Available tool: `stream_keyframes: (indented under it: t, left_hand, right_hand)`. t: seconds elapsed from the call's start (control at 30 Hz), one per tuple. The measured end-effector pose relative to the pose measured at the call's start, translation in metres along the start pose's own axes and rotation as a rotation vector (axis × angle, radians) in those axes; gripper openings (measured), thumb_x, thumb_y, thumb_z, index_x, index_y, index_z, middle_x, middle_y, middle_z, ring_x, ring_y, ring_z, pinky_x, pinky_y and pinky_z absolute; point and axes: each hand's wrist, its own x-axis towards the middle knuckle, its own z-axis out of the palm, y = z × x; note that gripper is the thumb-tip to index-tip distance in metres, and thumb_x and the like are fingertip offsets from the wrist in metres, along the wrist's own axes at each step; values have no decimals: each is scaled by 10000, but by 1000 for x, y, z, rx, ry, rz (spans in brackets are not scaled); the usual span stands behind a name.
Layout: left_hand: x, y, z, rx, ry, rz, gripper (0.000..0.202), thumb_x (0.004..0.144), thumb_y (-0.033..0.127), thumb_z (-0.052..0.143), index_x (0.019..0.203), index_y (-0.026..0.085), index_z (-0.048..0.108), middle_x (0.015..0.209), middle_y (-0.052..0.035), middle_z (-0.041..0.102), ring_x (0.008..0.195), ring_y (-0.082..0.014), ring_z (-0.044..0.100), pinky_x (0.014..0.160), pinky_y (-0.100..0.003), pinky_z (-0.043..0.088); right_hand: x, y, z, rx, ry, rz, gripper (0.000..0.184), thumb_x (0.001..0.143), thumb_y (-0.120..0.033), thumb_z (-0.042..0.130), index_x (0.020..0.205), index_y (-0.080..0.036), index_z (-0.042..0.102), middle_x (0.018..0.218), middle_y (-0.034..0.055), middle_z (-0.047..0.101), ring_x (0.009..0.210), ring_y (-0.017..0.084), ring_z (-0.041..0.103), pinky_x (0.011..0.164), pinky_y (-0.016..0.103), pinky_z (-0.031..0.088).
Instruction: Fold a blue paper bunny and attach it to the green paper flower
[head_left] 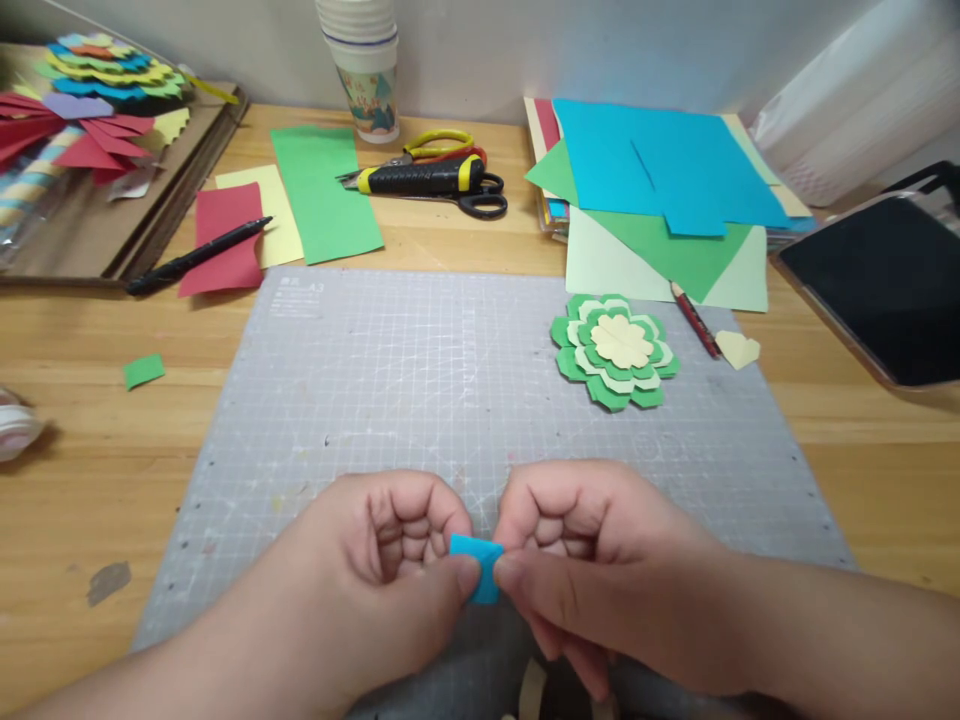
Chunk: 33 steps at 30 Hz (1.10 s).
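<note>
A small blue piece of paper (486,580) is pinched between my two hands above the front of the grey cutting mat (390,370). My left hand (409,570) grips its left side between thumb and curled fingers. On the right edge, the thumb and forefinger of my right hand (581,560) are closed. Whether the paper is folded I cannot tell. Beyond my right hand lies a layered paper flower (621,345) in greens with a cream centre. A dark red pencil (694,320) and a cream paper heart (738,349) are beside it.
Blue sheets (667,160) lie atop a paper stack at the back right, near a dark tablet-like device (885,285). Scissors (480,200), a utility knife (420,178) and paper cups (367,80) stand or lie at the back. A pen (199,255) rests on red paper (229,270), left.
</note>
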Motion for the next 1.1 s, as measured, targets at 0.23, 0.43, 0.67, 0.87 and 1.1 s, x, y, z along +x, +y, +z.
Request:
stream_keyframes:
  t: [0.23,0.43,0.67,0.87,1.1]
  left_hand:
    - [-2,-2,9,-27,38,51,220,668,353,701,659,197,545,469,73,422,418,-56,334,419,-177,276]
    - [-1,-3,10,23,87,105,194,658,282,691,683,190,522,521,55,475,456,-60,372,440,-175,283]
    - [-3,0,15,97,124,230,143,700,241,625,686,194,491,535,73,429,471,-56,349,431,-161,277]
    - [-4,9,11,165,270,282,173,710,349,635,691,186,579,607,16,555,559,-101,471,502,-189,395]
    - [-2,10,12,51,265,194,244,654,404,658,704,188,555,586,17,532,549,-106,447,496,-204,378]
  right_hand:
    - [-2,1,5,-65,76,-53,188,785,-200,581,640,-195,463,447,-100,376,376,28,285,349,142,193]
    - [-2,5,6,-97,96,-103,182,829,-276,569,701,-205,461,478,-100,358,399,38,317,376,153,220]
    - [0,11,2,-146,64,-242,230,899,-346,517,731,-190,497,580,-58,462,475,53,421,444,175,323]
    - [3,11,4,12,99,-172,218,842,-340,590,721,-190,489,611,-55,520,450,47,465,433,169,350]
    - [4,6,5,10,112,-98,193,823,-298,591,706,-190,481,625,-52,551,442,44,477,426,167,335]
